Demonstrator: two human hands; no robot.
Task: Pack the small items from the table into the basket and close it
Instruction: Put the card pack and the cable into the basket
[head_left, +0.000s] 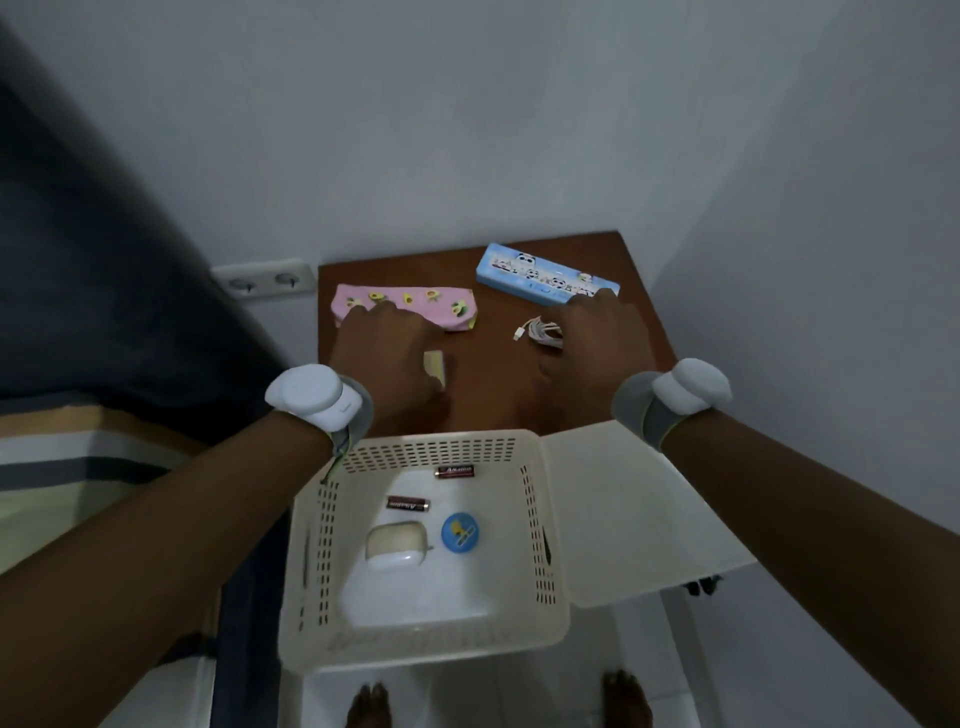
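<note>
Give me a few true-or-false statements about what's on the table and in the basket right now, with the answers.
1. Two batteries lie inside the basket. True.
2. The basket's lid is shut. False: it hangs open to the right.
3. The blue pencil case is in the basket. False: it lies on the table, at the far right.
4. The left hand is over the pink pouch. True.
5. A white cable lies on the table beside the right hand. True.
6. The round blue item is on the table. False: it sits in the basket, beside a white case.
</note>
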